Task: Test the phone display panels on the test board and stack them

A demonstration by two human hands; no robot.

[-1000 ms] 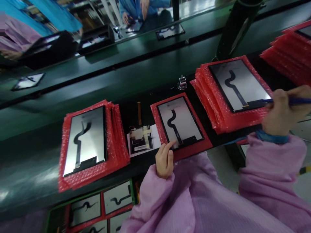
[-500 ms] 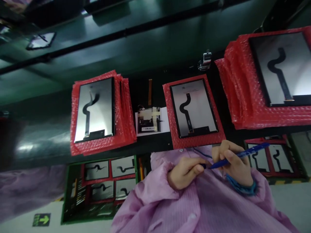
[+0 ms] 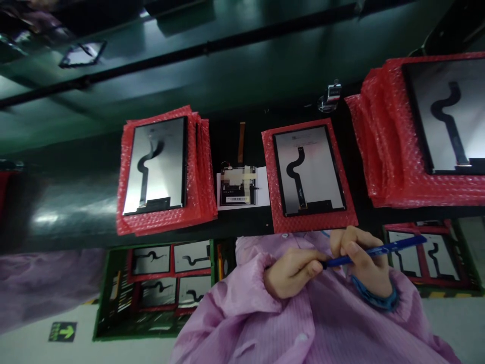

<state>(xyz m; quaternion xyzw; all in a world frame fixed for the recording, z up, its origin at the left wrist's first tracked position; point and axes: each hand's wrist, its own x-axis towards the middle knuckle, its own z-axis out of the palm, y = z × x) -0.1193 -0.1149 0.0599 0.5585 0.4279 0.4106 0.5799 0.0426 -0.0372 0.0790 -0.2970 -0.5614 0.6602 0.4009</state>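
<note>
Both my hands are close to my chest, below the table edge. My right hand grips a blue pen that points left. My left hand pinches the pen's dark tip end between thumb and fingers. Just above them a flat display panel with a black S-shaped flex cable lies on a single red bubble-wrap sheet. A small circuit module on white paper sits to its left.
A stack of red bubble wrap with a panel on top lies at the left, a taller stack at the right. A small counter stands behind. Green crates with more panels sit under the table. A dark conveyor runs behind.
My left hand left the middle panel and my right hand left the right stack. Both came down to my chest, and my left fingers closed on the pen's tip. The view tilted down.
</note>
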